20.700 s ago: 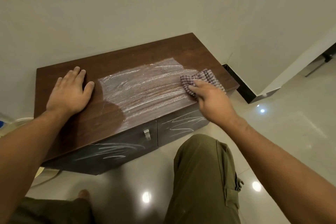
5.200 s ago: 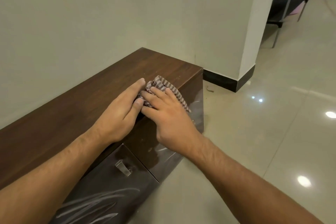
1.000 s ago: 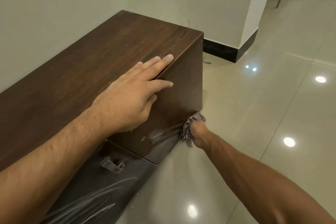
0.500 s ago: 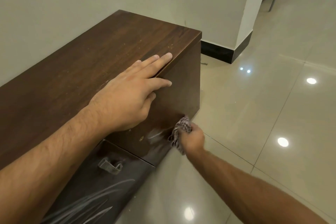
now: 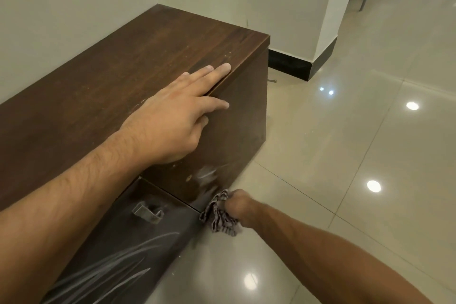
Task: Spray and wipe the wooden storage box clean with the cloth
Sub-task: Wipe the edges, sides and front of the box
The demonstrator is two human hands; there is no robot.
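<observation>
Head view. Your left hand (image 5: 172, 116) lies flat with its fingers straight on top of the wooden storage box (image 5: 118, 74), fingertips along its front edge. Your right hand (image 5: 240, 207) is curled tight round the checked cloth (image 5: 219, 216), low on the box's front face where it meets the floor (image 5: 345, 155). There is open tile to the right, and the metal handle (image 5: 148, 212) sits just left of the cloth.

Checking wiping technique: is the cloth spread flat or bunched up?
Bunched up. The right hand grips the cloth as a crumpled wad, folds sticking out, by the wooden box's bottom edge.
</observation>
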